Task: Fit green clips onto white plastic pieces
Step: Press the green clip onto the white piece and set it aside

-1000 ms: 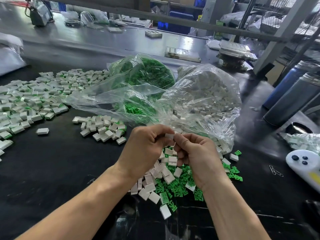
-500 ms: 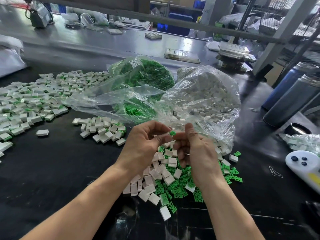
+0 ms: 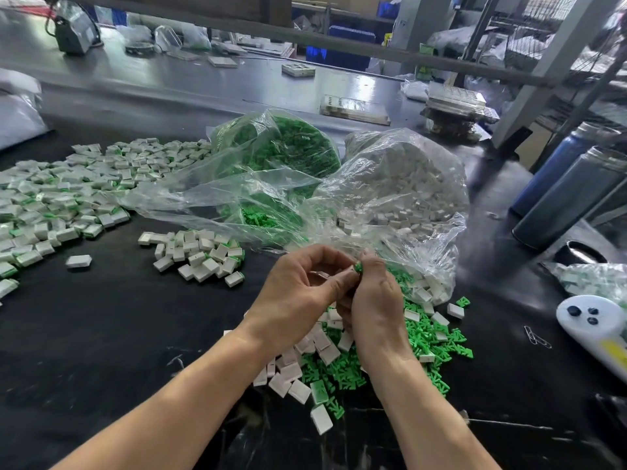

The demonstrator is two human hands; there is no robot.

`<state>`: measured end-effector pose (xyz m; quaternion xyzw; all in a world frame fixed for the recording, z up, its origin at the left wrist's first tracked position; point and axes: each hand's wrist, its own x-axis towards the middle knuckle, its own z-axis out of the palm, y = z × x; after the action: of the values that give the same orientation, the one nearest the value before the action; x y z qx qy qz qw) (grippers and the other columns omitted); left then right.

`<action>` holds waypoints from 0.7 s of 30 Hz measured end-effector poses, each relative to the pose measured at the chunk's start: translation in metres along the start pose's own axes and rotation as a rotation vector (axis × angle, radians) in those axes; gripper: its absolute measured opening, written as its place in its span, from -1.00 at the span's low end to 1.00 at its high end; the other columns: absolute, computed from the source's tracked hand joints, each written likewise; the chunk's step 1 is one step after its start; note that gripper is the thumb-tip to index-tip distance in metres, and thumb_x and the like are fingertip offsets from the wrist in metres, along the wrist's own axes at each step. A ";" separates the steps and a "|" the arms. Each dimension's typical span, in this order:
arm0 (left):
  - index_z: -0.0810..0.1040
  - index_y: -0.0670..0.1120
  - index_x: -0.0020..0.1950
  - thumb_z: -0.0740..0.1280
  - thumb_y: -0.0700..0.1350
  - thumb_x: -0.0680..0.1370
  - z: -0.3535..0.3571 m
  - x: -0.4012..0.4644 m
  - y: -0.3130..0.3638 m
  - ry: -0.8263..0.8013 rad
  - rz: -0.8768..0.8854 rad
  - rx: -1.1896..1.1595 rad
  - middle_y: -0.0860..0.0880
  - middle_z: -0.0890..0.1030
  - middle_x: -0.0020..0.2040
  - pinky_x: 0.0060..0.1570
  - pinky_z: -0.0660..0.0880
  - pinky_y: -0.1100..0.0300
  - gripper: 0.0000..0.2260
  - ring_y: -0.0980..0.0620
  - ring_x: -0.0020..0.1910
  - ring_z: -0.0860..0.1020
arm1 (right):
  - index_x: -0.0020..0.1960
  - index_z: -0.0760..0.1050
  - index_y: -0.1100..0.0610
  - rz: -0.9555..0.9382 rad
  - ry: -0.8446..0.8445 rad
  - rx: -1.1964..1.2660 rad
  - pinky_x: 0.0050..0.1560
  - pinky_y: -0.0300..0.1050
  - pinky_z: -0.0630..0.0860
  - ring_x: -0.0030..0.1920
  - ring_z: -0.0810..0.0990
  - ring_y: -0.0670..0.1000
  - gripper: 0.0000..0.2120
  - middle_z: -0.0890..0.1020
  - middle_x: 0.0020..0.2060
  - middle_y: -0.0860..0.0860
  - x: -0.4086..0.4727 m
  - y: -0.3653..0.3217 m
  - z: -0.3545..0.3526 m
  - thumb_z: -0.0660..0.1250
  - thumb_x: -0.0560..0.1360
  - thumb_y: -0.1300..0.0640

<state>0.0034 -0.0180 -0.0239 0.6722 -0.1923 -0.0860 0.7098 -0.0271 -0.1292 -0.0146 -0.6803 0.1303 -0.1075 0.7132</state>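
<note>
Both hands meet just above the loose pile (image 3: 342,354) of white pieces and green clips on the black mat (image 3: 101,334). Right hand (image 3: 375,300) pinches a green clip (image 3: 358,266) at its fingertips, left hand (image 3: 298,296) curls around a white piece (image 3: 321,274), mostly hidden. Bags of clips (image 3: 285,154) and pieces (image 3: 403,184) sit right behind.

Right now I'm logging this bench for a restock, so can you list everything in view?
clip bag: one, clear, green clips, back centre
piece bag: one, clear, white pieces, back right
loose parts: many, green and white, under hands
small pile: many, white, left of centre
big pile: many, white with green, far left
bottles: two, dark, right
controller: one, white, right edge
clip: one, green, pinched at fingertips
left hand: one
right hand: one
</note>
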 end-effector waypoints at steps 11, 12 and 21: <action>0.69 -0.13 0.04 0.49 -0.18 0.56 -0.001 -0.001 0.004 0.005 0.012 0.009 -0.06 0.75 0.00 0.01 0.64 0.19 -0.92 -0.04 0.00 0.72 | -0.09 0.68 0.07 -0.139 0.095 -0.103 -0.26 -0.35 0.55 -0.17 0.71 -0.16 -0.51 0.74 -0.22 -0.14 0.003 0.008 0.001 0.01 0.62 -0.09; 0.69 -0.13 0.04 0.49 -0.17 0.56 -0.002 -0.001 0.005 0.003 0.013 0.002 -0.06 0.75 0.00 -0.02 0.64 0.22 -0.92 -0.03 -0.01 0.73 | -0.08 0.68 0.08 -0.129 0.080 -0.089 -0.28 -0.34 0.55 -0.21 0.71 -0.16 -0.51 0.73 -0.26 -0.11 0.003 0.009 0.001 0.02 0.66 -0.06; 0.69 -0.10 0.02 0.50 -0.13 0.55 -0.002 -0.002 0.004 0.000 -0.020 0.036 -0.07 0.74 -0.02 0.00 0.68 0.08 -0.92 -0.04 -0.06 0.73 | -0.23 0.72 0.09 0.019 0.019 0.154 -0.52 -0.35 0.44 -0.49 0.60 -0.19 -0.40 0.64 -0.49 -0.07 0.003 0.010 -0.001 0.04 0.76 -0.05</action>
<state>0.0020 -0.0156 -0.0201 0.6867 -0.1872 -0.0894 0.6967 -0.0252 -0.1310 -0.0248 -0.6211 0.1348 -0.1171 0.7632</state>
